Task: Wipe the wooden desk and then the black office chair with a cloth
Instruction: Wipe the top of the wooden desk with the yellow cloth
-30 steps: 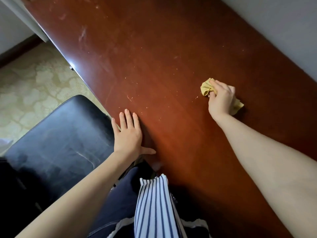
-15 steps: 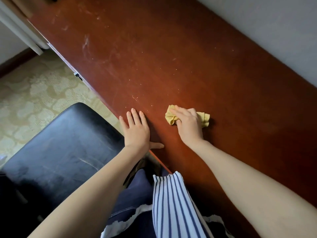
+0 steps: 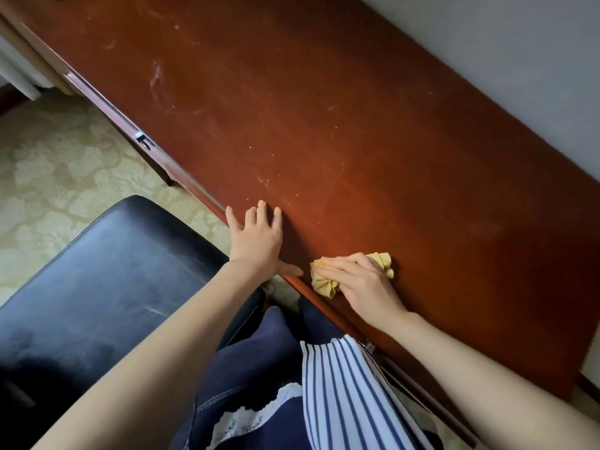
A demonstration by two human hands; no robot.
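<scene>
The likeliest slip here, as a judgement, is at the front edge of the wooden desk (image 3: 324, 125). The yellow cloth (image 3: 321, 282) sits hard against that edge, at about 5 o'clock in the view. A stroke carried on toward 7 o'clock would run it off the wood and tip any gathered grit onto the striped clothing (image 3: 350, 384) below. A second risk is patchy coverage: the cloth is bunched into a small wad, so each pass touches only a narrow strip. Pale specks (image 3: 264, 180) lie at 12 o'clock from the left hand (image 3: 256, 238), and whitish smears (image 3: 157, 76) lie out toward 11 o'clock, so both could be skipped if the strokes stay close to the body. The black office chair (image 3: 113, 271), at 8 o'clock, shows dull streaks on its seat and looks not yet wiped, so the desk stage seems only partly done. The right hand (image 3: 360, 284) is clamped on the cloth: its fingers lie over the top of the wad and curl down around it, pressing it to the wood, with folds poking out at 7 o'clock and 1 o'clock of the knuckles. The left hand is flat and spread, fingers apart and pointing to 12 o'clock, holding nothing. Its palm rests on the desk beside the edge, and its thumb reaches toward 4 o'clock, just short of the cloth.
</scene>
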